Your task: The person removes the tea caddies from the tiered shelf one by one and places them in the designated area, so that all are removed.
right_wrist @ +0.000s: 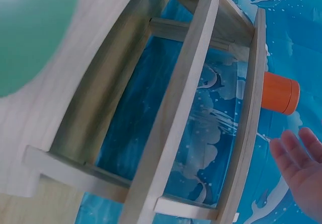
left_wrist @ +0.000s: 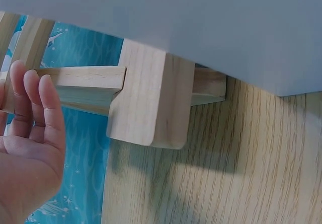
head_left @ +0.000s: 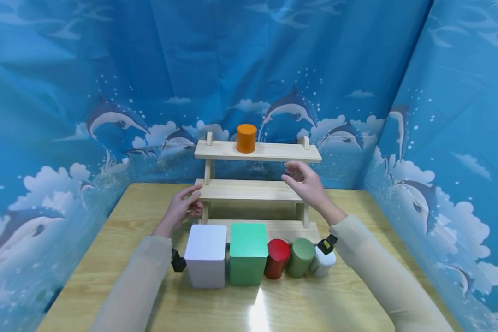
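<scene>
A three-tier wooden display rack stands on the table, with an orange cylinder on its top shelf, left of the middle. My left hand is at the left end of the middle shelf, fingertips right at its edge and fingers loosely bent. In the left wrist view those fingers overlap the shelf end. My right hand hovers before the right side of the rack, just below the top shelf, fingers loosely curved and holding nothing. In the right wrist view the orange cylinder lies beyond its fingertips.
Along the rack's front stand a white box, a green box, a red cylinder, a green cylinder and a white cylinder. Blue dolphin-print curtains enclose the wooden table at the back and sides.
</scene>
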The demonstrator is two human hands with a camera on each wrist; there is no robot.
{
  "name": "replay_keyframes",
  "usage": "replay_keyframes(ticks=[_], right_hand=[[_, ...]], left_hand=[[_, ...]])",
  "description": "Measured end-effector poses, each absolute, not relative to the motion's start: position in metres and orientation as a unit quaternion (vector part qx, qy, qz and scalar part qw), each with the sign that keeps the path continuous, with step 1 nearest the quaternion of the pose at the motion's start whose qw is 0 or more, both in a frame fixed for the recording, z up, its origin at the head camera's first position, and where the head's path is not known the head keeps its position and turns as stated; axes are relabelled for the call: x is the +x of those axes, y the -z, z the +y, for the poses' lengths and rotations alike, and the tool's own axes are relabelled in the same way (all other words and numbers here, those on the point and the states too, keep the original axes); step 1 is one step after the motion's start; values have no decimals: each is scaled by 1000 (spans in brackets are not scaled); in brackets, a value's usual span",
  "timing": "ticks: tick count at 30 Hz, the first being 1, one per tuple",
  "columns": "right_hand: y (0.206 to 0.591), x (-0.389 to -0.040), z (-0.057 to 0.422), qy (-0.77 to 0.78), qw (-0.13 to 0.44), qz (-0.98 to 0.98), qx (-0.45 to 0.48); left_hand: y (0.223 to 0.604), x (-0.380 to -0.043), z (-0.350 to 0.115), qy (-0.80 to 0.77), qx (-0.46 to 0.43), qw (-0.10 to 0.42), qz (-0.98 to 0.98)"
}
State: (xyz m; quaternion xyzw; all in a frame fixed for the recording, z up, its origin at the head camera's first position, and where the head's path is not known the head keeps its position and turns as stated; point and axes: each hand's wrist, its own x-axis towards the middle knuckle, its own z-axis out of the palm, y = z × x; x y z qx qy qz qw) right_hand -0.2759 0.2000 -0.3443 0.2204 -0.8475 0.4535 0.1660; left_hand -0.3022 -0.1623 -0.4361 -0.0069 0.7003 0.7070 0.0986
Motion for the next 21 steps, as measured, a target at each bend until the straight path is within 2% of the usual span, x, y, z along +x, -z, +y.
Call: replay_keyframes(ticks=[9,21], right_hand=[[332,-293,183,-454,148,-848,227],[324,-320,159,-474,145,-842,211]], left_hand=[[457,-316,-165,-707,-12,83,702],[461,-317,-165,-710,-5,78,700]])
